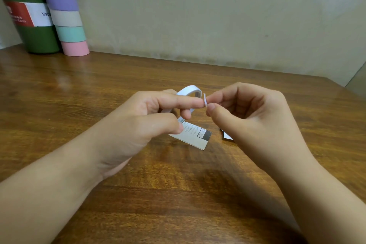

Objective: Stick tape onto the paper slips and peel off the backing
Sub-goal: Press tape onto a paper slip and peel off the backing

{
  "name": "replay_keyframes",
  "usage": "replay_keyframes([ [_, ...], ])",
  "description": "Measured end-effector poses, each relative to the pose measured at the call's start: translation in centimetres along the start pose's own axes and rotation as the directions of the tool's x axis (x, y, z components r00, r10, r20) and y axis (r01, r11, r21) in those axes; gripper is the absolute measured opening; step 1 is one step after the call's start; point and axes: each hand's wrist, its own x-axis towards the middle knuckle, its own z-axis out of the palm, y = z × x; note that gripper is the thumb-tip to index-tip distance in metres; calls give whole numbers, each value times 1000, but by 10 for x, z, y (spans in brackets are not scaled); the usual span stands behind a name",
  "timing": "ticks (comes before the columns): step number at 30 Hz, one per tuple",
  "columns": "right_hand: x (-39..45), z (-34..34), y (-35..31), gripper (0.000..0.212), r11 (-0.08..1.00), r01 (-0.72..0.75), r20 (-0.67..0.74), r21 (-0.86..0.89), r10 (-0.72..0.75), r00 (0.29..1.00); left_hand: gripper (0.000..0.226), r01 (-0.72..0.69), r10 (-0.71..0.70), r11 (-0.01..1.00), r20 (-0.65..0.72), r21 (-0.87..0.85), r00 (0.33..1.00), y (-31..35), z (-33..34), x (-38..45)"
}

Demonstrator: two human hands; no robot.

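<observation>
A thin white roll of tape (190,90) is held above the wooden table (99,89) by my left hand (150,121), whose fingers curl round its ring. A short white tape end (205,100) sticks up at the tip of my left index finger. My right hand (251,113) pinches that tape end between thumb and forefinger. Below the hands a printed paper slip (195,136) with a dark corner lies on the table, its left end under my left thumb. A second slip (227,135) shows only a dark-and-white corner beneath my right hand.
A dark green flask (29,18) with a red and white label stands at the table's back left corner. Beside it a stack of pastel tape rolls (65,14) leans against the beige wall. The table's right edge runs past my right wrist.
</observation>
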Motion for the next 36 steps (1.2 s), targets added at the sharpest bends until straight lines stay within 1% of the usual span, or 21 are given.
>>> replay_keyframes([
  [11, 1, 0, 1, 8, 1000, 6, -6, -22, -6, 1000, 44, 17, -17, 1000, -29, 8, 999, 2, 2, 0],
  [15, 1, 0, 2, 10, 999, 21, -18, -36, -22, 1000, 47, 5, -5, 1000, -3, 7, 1000, 1, 2, 0],
  [17, 1, 0, 3, 12, 998, 35, -34, -56, -37, 999, 46, 6, -6, 1000, -16, 2, 1000, 1, 2, 0],
  [23, -1, 0, 5, 9, 978, 133, -33, -163, -140, 990, 45, 4, -4, 1000, -29, 1, 1000, 2, 3, 0],
  [27, -1, 0, 8, 13, 948, 195, -31, -250, -209, 977, 45, 5, -5, 1000, -28, 10, 1000, 2, 3, 0],
  [29, -1, 1, 9, 11, 935, 222, -31, -276, -239, 970, 45, 7, -6, 1000, -29, 13, 1000, 2, 3, 0],
  [32, -1, 1, 10, 6, 913, 257, -34, -316, -282, 959, 46, 6, -4, 999, -40, 40, 999, 3, 4, 0],
  [36, 0, 1, 12, 6, 898, 272, -32, -346, -301, 953, 46, -3, 7, 995, -43, 101, 999, 3, 5, 0],
])
